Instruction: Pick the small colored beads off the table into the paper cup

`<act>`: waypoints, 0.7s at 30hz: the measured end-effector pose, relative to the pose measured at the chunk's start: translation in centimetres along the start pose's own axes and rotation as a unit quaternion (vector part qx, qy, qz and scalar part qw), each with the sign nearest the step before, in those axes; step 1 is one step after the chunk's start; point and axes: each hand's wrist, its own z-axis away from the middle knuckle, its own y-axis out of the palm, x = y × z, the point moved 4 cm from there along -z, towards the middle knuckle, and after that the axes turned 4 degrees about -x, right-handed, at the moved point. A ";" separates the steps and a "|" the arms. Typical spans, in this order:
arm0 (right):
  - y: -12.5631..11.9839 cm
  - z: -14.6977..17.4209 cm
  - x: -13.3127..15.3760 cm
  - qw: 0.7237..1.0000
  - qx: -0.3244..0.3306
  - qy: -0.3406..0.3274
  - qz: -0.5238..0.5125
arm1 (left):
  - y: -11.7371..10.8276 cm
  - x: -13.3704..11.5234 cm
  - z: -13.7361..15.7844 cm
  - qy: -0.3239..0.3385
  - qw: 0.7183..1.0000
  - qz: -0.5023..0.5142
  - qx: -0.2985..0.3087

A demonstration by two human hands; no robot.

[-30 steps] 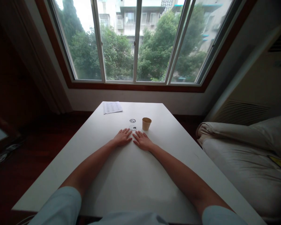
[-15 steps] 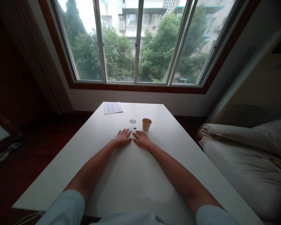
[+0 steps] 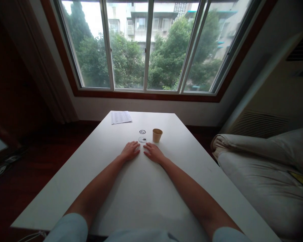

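My left hand (image 3: 130, 150) rests palm down on the white table (image 3: 141, 195), its fingers stretched out and holding nothing. Across a narrow gap, my right hand (image 3: 153, 152) lies the same way, fingers extended. Just beyond the fingertips is a round, clear disc-like item (image 3: 142, 139) with a dark spot on it. A smaller round item with dark markings (image 3: 142, 132) lies behind that one; I cannot make out what either is. An upright brown paper cup (image 3: 157, 135) stands just past my right hand, apart from it.
Papers (image 3: 121, 117) lie at the table's far left corner. A wide window (image 3: 145, 50) is beyond the far edge. On the right is a seat with a pale cover (image 3: 252, 171). Cables (image 3: 5, 164) lie on the dark red floor at the left.
Both hands have drawn back slightly from the round items, and the gap between the hands has widened a little. The cup and papers keep their places on the table; the view has shifted slightly.
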 end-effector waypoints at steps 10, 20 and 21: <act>0.0 0.1 -0.4 1.000 -0.018 0.001 -0.021 | -0.4 -0.2 0.1 0.001 1.000 0.009 -0.007; -0.1 0.0 -0.4 0.999 -0.025 -0.003 -0.033 | 0.6 -0.2 0.1 -0.015 0.999 0.005 0.034; -0.1 0.0 -0.5 0.999 -0.025 -0.003 -0.033 | 0.7 -0.2 0.1 -0.017 0.999 0.003 0.036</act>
